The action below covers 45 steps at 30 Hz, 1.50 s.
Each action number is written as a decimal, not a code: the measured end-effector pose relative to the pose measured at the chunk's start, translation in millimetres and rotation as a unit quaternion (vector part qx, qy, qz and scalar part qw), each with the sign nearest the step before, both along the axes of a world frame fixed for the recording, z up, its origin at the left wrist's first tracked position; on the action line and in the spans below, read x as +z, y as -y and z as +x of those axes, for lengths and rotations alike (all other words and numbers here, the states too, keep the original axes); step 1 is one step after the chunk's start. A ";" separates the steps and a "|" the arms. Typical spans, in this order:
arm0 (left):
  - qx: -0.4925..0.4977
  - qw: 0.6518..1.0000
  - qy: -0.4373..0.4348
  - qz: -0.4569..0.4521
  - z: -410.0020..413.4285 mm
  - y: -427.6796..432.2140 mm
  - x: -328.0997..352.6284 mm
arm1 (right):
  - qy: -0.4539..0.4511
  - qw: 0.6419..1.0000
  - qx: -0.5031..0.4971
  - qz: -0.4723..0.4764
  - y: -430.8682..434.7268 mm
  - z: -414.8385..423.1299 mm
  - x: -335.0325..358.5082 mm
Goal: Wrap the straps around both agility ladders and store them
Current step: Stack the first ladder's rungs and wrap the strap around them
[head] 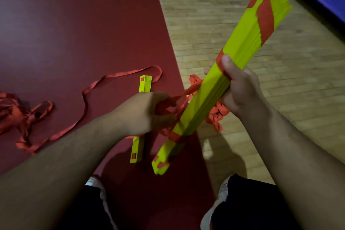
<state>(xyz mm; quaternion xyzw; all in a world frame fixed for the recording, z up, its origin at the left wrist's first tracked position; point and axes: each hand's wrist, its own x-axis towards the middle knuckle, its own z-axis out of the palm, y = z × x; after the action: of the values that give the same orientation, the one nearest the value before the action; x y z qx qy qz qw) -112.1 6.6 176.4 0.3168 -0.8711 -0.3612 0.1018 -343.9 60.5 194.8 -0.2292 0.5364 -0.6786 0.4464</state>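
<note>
Over mat [74, 24] edge, grips stiff, seemingly light ladder [242, 43] mid-length with right hand [240, 89], clenches limp, tangle-prone strap [183, 93] in left hand [141, 112]; likely handles best held centrally, strap taut.

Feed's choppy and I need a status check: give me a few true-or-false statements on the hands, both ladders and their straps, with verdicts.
1. The right hand grips the held ladder bundle. True.
2. The left hand holds nothing. False: it grips the red strap beside that bundle.
3. The second ladder bundle lies on the red mat. True.
4. The second bundle is fully wrapped. False: a loose strap trails across the mat.
</note>
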 end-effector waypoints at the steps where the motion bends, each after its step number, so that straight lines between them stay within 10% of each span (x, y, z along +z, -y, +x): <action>1: 0.005 1.000 0.003 0.001 -0.1 0.5 -0.5 | -0.012 1.000 0.017 -0.005 -1.8 -0.6 0.2; 10: 0.014 1.000 0.024 -0.014 2.2 -0.7 -1.5 | 0.099 0.995 0.020 -0.010 -1.4 0.7 9.5; 20: 0.020 0.997 0.066 -0.031 8.5 12.0 -2.4 | 0.001 0.981 0.187 -0.044 -10.5 -24.1 11.6; 28: -0.012 0.997 0.075 -0.018 2.4 4.1 -4.1 | -0.017 0.998 -0.006 -0.063 -4.0 3.7 7.4; 40: -0.011 0.998 0.066 0.004 1.0 -4.2 -8.7 | -0.022 0.998 -0.040 -0.034 -2.5 25.9 17.2; 45: 0.082 0.974 0.174 -0.119 -13.7 -28.1 -15.4 | -0.020 0.989 -0.147 0.005 -2.5 43.8 19.3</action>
<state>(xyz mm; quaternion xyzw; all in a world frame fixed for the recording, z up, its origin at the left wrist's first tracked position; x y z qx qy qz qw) -125.8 34.7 161.0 0.4309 -0.8831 -0.1851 0.0151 -300.2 63.0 214.1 -0.1585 0.5765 -0.7295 0.3322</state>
